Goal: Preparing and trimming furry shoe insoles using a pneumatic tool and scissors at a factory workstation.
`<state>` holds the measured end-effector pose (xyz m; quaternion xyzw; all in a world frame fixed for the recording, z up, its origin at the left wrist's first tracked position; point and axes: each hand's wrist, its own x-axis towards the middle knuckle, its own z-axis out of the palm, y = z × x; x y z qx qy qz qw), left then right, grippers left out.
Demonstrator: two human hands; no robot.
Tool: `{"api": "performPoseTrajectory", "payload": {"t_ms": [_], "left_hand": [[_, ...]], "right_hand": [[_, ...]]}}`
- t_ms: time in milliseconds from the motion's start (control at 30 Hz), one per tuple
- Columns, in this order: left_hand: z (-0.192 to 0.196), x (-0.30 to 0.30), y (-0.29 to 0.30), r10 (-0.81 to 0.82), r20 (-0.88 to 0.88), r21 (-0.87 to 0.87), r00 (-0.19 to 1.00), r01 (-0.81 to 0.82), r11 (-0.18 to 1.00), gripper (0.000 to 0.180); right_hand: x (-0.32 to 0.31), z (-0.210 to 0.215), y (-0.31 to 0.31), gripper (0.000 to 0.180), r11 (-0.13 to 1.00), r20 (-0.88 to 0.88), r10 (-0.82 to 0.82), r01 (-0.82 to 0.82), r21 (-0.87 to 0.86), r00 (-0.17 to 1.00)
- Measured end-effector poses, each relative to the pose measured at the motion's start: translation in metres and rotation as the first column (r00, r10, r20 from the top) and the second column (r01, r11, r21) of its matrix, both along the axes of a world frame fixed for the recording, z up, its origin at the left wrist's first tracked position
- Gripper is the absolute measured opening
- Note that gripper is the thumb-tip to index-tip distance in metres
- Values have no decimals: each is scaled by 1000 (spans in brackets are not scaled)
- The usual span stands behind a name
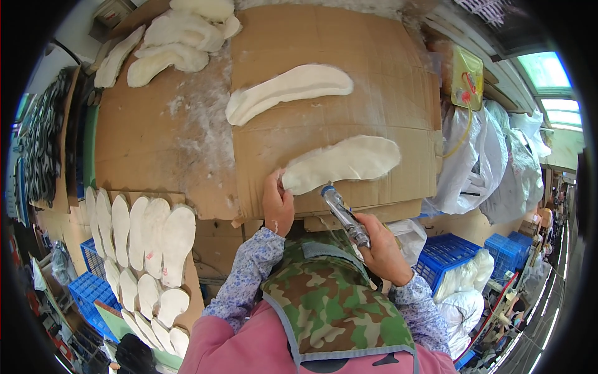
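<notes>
Seen from the head camera looking down, a person in floral sleeves and a camouflage apron works at a bench covered with a cardboard sheet (374,81). The left hand (277,202) pins down the near-left end of a white fleecy insole (342,163) lying on the near part of the cardboard, fingers pressed together on its edge. The right hand (381,249) has its fingers wrapped tightly around a metal spray gun (344,216), whose nozzle points at the near edge of that insole, just beside it. A second fleecy insole (288,91) lies farther away on the same cardboard, well apart from both hands. At the far left, a loose pile of insoles (174,37) rests on the bench amid white fluff. At the near left, a row of smooth white insoles (146,230) stands overlapping on a lower board, above blue crates (87,293). Judging by these groups, the work seems to be mid-batch: one insole is in hand, one waits nearby, and many remain in the pile.
</notes>
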<state>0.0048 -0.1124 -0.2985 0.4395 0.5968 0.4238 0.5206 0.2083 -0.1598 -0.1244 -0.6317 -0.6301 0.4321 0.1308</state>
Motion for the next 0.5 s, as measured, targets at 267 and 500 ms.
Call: {"api": "performPoseTrajectory", "payload": {"t_ms": [267, 500], "left_hand": [[4, 2, 1, -17, 4, -4, 1000, 17, 1000, 48], [5, 2, 0, -26, 9, -5, 1000, 26, 1000, 48]], "right_hand": [[21, -2, -3, 52, 997, 16, -38, 37, 73, 999], [31, 0, -5, 52, 990, 37, -80, 75, 123, 996]]}}
